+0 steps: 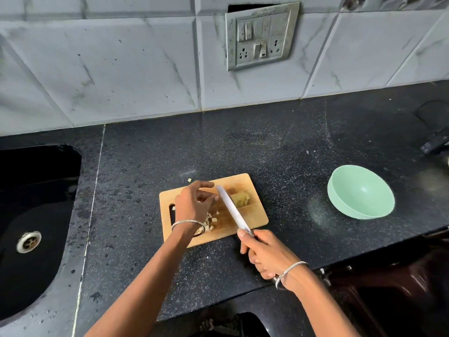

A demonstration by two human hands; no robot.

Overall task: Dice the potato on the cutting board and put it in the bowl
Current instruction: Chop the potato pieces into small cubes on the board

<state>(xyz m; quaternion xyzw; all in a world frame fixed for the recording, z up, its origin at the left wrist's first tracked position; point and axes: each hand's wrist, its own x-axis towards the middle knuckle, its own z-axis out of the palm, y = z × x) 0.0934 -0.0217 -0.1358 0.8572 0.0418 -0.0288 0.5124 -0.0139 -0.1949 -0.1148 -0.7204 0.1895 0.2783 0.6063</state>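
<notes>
A wooden cutting board (252,215) lies on the black counter. An uncut chunk of potato (240,198) sits on its far right part. Several small diced pieces (211,223) lie near the board's front left, partly hidden by my left wrist. My right hand (264,254) grips the handle of a white-bladed knife (232,209), whose blade slants across the board just left of the potato chunk. My left hand (194,203) hovers over the board's left half, fingers loosely curled with fingertips touching the blade's side near its tip. A mint green bowl (360,192) stands to the right, holding nothing.
A black sink (31,222) with a metal drain is set into the counter at the left. One stray potato cube (189,180) lies on the counter beyond the board. A dark object (435,142) sits at the far right edge. The tiled wall carries a switch panel (261,36).
</notes>
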